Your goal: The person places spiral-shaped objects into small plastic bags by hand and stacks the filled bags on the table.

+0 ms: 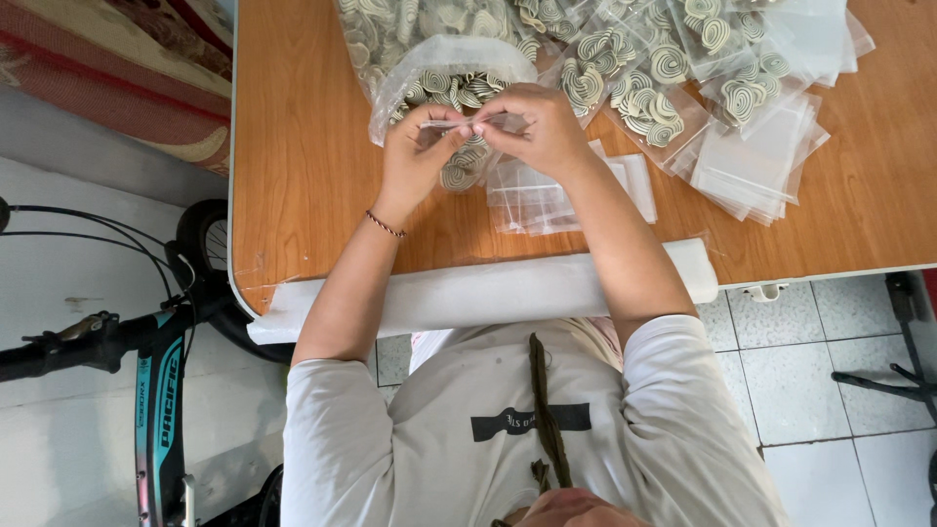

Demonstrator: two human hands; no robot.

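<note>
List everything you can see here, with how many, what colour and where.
Small clear bag: one, pinched between both hands.
Large bag of spiral pieces: one, clear, cream-green contents, table top.
Filled small bags: several, upper right.
Empty clear bags: two stacks, centre and right.
Table: one, orange-brown wood.
White roll: one, table's near edge.
Bicycle: one, black-teal, left floor.
Bracelet: one, left wrist.
Left hand: one.
Right hand: one.
</note>
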